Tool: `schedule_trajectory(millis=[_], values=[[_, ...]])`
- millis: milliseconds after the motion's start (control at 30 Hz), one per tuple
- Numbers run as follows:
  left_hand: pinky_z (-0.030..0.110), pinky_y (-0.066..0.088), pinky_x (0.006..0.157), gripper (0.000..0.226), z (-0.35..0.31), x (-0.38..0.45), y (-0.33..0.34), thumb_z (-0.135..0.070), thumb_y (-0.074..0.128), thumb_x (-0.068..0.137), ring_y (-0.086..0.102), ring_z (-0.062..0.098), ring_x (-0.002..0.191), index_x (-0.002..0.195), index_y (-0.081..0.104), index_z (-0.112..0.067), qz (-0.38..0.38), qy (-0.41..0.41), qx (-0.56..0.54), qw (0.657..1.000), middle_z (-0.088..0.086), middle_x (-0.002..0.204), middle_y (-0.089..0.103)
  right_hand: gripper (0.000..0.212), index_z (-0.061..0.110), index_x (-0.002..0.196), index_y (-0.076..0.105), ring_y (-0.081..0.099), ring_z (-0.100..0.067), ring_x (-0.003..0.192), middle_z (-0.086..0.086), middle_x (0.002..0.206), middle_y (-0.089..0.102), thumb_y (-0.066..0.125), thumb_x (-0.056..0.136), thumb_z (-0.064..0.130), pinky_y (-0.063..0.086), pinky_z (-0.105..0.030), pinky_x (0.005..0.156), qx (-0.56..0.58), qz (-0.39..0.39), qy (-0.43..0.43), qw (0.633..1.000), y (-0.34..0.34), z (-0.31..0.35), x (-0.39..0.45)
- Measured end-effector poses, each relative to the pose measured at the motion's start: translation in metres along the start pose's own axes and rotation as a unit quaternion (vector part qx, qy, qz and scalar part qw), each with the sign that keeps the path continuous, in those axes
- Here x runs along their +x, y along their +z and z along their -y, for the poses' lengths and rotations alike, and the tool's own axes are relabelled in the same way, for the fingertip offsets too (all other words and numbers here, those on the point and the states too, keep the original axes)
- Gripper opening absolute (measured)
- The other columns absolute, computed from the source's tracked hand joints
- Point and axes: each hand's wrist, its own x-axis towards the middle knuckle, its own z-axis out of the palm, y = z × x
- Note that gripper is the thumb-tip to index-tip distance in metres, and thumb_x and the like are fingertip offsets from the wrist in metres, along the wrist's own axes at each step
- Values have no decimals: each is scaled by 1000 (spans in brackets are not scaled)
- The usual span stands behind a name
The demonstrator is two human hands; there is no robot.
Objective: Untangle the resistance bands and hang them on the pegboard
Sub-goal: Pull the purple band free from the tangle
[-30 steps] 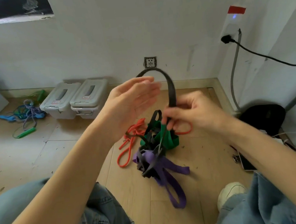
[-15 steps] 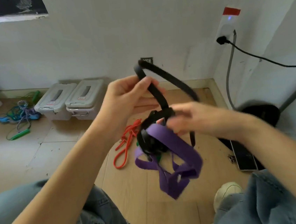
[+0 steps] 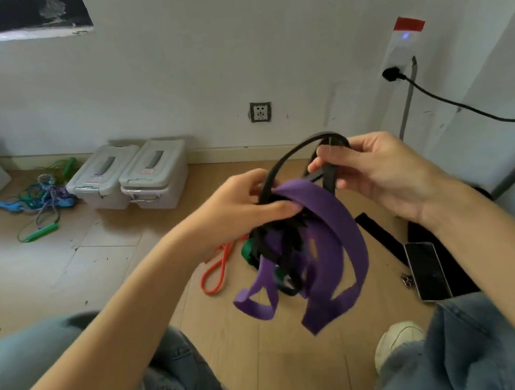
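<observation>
Hanging between your two hands, the knot of resistance bands (image 3: pixel 290 251) is up off the floor: a wide purple band (image 3: pixel 338 218) drapes over the top and loops down below, and a narrow black band (image 3: pixel 290 156) arches from one hand to the other. Your left hand (image 3: pixel 238 206) holds the bundle at its crown, thumb pressed on the purple strap where the black one crosses it. Your right hand (image 3: pixel 371 170) pinches the black loop, fingers curled round it. A green band (image 3: pixel 249 253) shows just under your left hand, caught in the clump or behind it; I cannot tell which.

Expect these to behave as light, limp, stretchy rubber, likely grippy against each other, so pulling hard would probably tighten the knot. Take each band by a free loop rather than the middle, and feed it through slack.

Below your left wrist an orange band (image 3: pixel 218 272) lies on the wooden floor (image 3: pixel 235 356). Under your right wrist sits a phone (image 3: pixel 426 272). Beyond your left hand, two lidded plastic boxes (image 3: pixel 130 176) stand against the wall, with a heap of cords (image 3: pixel 40 198) further out. No pegboard is in view.
</observation>
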Motion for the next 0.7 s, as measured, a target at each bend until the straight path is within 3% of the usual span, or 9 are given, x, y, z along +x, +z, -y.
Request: schedule_trajectory(millis=[100,167,267,367,467,533,633,700], values=[[18,55,65,22,-3,0,-10,-20,70,79,70,11,74,97,61,-11,-95,-40,-74,992,5,84,71,54,12,117,57,66,-12,101,0,107,71,71,73,41,53,-19,82,-75,108,39,991,-10,-6,-4],[25,58,71,26,-4,1,-7,-21,70,80,71,16,78,101,61,-10,-119,-53,-84,988,10,90,71,60,27,120,53,63,-1,102,12,108,69,74,69,50,51,-17,84,-210,169,62,961,-3,-15,-8],[33,58,78,30,-6,3,-4,-23,71,78,70,20,83,102,61,-9,-122,-62,-58,989,12,93,70,46,31,106,55,66,0,87,9,95,70,79,67,38,52,-19,74,-326,116,46,937,9,-29,-5],[26,57,71,26,-2,4,-11,-27,73,76,68,13,76,94,58,-16,-141,-51,7,989,4,86,68,31,26,99,52,68,-11,79,0,91,68,70,74,26,57,-25,71,-336,49,30,940,7,-22,-2],[14,48,60,27,-1,2,-19,-28,74,74,63,3,71,93,55,-22,-97,-54,134,985,-5,85,63,24,21,100,52,67,-23,86,-7,95,67,64,79,20,56,-35,79,-284,-19,-12,959,-3,-8,-2],[12,43,58,27,-1,0,-20,-24,76,73,59,1,67,90,56,-24,-51,-54,163,984,-6,80,61,22,18,101,56,64,-22,92,-6,99,66,64,81,15,53,-34,82,-272,-23,-47,961,-3,-3,-4],[33,50,74,29,-3,-5,-18,-18,76,73,64,21,81,95,58,-13,42,-56,55,996,14,89,66,20,13,100,61,65,-19,89,-8,98,66,64,82,6,54,-26,76,-281,6,-63,958,5,-4,-8],[29,53,72,26,-3,-8,-19,-22,71,76,66,19,80,96,58,-12,84,-56,-7,995,7,86,69,20,14,99,62,65,-16,85,-7,94,67,64,82,3,54,-23,72,-277,14,-68,958,8,-6,-10]])
